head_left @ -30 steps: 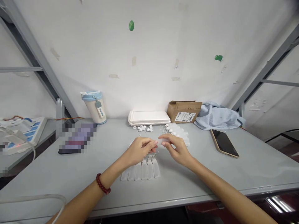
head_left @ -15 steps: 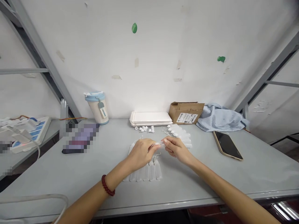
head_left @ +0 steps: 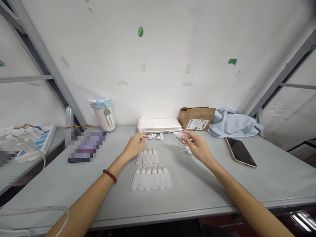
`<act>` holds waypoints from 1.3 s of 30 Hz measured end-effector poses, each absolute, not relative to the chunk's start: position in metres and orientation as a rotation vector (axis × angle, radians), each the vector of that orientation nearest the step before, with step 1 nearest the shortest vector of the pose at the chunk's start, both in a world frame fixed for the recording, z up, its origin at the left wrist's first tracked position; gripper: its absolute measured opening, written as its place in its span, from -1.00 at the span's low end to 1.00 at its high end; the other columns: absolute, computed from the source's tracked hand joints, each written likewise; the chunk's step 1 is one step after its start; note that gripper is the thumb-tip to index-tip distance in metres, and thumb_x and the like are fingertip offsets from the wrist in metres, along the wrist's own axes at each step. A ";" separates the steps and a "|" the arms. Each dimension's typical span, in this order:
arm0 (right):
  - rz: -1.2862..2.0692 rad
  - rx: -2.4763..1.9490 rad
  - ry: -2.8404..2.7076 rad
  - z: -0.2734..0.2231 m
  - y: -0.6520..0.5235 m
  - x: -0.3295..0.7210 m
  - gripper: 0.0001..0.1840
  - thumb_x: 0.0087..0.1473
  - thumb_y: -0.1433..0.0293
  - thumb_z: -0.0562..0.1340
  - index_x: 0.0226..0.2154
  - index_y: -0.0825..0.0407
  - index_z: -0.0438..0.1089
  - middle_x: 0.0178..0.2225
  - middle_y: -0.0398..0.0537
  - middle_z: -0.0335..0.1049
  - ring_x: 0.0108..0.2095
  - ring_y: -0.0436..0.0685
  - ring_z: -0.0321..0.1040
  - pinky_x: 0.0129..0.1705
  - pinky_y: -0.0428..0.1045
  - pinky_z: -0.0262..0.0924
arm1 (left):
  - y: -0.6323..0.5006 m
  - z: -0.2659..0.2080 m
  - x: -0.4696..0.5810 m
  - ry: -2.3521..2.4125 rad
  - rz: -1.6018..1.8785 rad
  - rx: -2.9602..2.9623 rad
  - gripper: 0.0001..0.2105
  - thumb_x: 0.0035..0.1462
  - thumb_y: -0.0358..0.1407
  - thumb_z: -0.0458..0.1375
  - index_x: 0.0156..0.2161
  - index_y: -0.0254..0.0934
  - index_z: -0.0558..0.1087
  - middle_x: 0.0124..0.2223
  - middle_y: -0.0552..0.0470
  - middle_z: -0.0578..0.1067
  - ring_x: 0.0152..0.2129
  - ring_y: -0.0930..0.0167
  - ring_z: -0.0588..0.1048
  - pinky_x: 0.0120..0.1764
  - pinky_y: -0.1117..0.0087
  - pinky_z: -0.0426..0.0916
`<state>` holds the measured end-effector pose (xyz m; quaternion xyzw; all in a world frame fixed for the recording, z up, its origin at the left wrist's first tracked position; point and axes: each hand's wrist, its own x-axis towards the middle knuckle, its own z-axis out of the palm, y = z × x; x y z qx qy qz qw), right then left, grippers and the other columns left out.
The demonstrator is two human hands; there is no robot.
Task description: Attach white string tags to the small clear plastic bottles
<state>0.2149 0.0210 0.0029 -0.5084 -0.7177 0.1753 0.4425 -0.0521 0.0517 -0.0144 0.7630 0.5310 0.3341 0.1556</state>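
Note:
Near the back of the table, my left hand [head_left: 134, 144] has its thumb and fingers together at the left end of a small group of white caps [head_left: 153, 136]. The cap at its fingertips is mostly hidden. My right hand [head_left: 198, 147] holds a small translucent bottle [head_left: 180, 134] between thumb and fingers, over a pile of similar bottles with thin white cords [head_left: 181, 148]. Two rows of flat translucent bottles lie between my forearms: a back row [head_left: 150, 157] beside my left hand and a longer front row [head_left: 151, 180]. Thin white cords trail from their tops.
Behind the caps lies a stack of white trays [head_left: 160, 124], beside a cardboard box [head_left: 195, 119] and a light blue cloth [head_left: 234, 124]. A phone [head_left: 240, 152] rests at the right. At the left are a lidded cup [head_left: 103, 117] and a power strip [head_left: 41, 141].
My hands, earlier together at the middle over a small translucent piece, have moved apart. The left went back-left to the caps, the right to the bottle pile. The bottle rows are now uncovered.

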 end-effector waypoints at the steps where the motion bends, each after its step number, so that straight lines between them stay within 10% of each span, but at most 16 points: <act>1: 0.397 -1.270 -1.770 0.004 0.024 0.219 -0.62 0.09 0.18 0.09 -0.20 0.11 0.40 -0.32 0.02 0.44 -0.46 0.07 0.31 -0.43 -0.04 0.20 | 0.056 -0.018 -0.053 1.479 0.956 2.181 -0.73 0.07 -0.37 -0.06 -0.22 -0.31 0.47 -0.10 -0.08 0.50 -0.21 0.33 0.44 -0.10 0.29 0.30; 39: 0.164 -1.559 -1.983 0.002 0.101 0.255 -0.72 0.09 0.38 0.06 -0.20 0.10 0.40 -0.24 0.05 0.47 -0.23 0.19 0.37 -0.17 0.05 0.20 | 0.088 -0.044 -0.059 1.200 0.758 2.047 -0.54 -0.10 -0.50 -0.11 -0.12 -0.30 0.49 0.14 -0.04 0.33 -0.23 0.38 0.43 -0.09 0.31 0.32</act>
